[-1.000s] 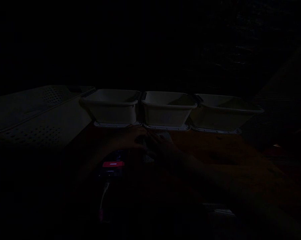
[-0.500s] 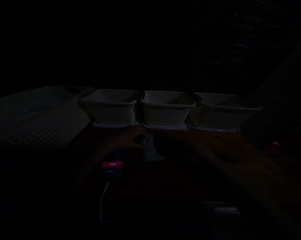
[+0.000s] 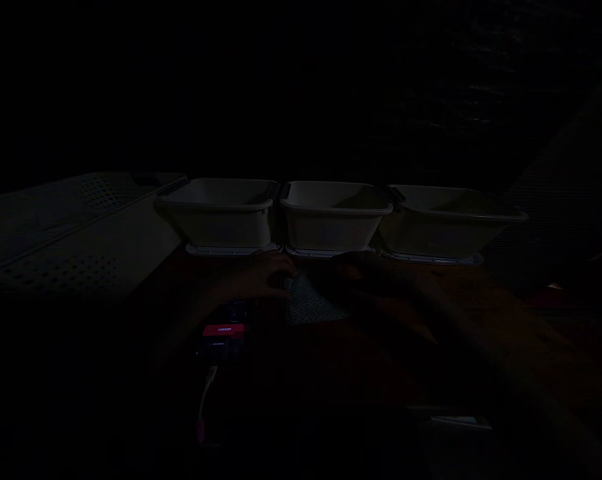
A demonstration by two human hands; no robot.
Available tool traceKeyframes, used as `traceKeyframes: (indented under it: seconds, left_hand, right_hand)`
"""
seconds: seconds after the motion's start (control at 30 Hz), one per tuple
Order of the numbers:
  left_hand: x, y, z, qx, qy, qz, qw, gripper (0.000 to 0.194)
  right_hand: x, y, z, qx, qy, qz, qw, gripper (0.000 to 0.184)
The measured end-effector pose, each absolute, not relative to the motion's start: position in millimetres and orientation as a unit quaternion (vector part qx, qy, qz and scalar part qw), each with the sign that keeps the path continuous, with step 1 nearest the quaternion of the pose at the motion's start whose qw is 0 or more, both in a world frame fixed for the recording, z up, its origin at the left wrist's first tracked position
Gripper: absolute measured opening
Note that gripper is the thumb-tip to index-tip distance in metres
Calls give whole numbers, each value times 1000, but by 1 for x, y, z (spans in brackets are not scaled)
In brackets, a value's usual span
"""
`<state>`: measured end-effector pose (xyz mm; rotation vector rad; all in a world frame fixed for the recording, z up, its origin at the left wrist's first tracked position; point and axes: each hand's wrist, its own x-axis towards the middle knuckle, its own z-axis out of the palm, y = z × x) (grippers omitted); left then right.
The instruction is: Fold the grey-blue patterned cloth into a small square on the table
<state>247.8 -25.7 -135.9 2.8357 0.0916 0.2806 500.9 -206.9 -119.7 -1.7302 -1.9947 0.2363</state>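
Stretching across the lower half, brown wooden worktop (image 3: 481, 317) carries everything; light very low, near edge lost in black. Next in size: white perforated laundry basket (image 3: 141, 230), far left, small round holes in its walls, dark handle slot near the rim at the far end. Three white rectangular tubs in a row along the far side, upright, just beside one another: left tub (image 3: 221, 228), middle tub (image 3: 331, 230), right tub (image 3: 438, 237), the last dimmer and seen more from the side. Each sits on a flat pale base, rim showing underneath.

Grey speckled cloth (image 3: 313, 303) lies flat on the worktop in front of the middle tub, between the two hands; its right part is in shadow. Left hand (image 3: 268, 275) is at the cloth's left edge, fingers curved, thumb parted from them; thumb tip looks to touch the edge. Right hand (image 3: 368, 270) is over the cloth's far right side, mostly dark; cannot tell if it is gripping, or whether it touches the cloth.

Phone (image 3: 224, 330), screen lit with a red band, lies near the left hand, towards the wearer. White cable (image 3: 207, 390) runs from its near end to a pink piece (image 3: 201, 430).
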Motion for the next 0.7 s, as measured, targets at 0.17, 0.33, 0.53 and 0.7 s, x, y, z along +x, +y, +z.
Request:
traceKeyframes:
  seconds: [0.17,0.33,0.53,0.7]
  left_hand:
    - [248,-28,-134,984,35,96,148,40]
    - [248,-26,-135,982,39,89,160,42]
    - [248,-25,-138,980,36,97,170,39]
    - [248,-26,-138,981,46,96,164,39]
  right_hand:
    - [451,-192,-135,-596,-769,99,211,62]
    - [414,-195,-152,-563,-804,100,161,79]
    - [414,-208,-139,-636,-760,107,79,91]
    - [410,-218,-122,-705,-700,103,56,87]
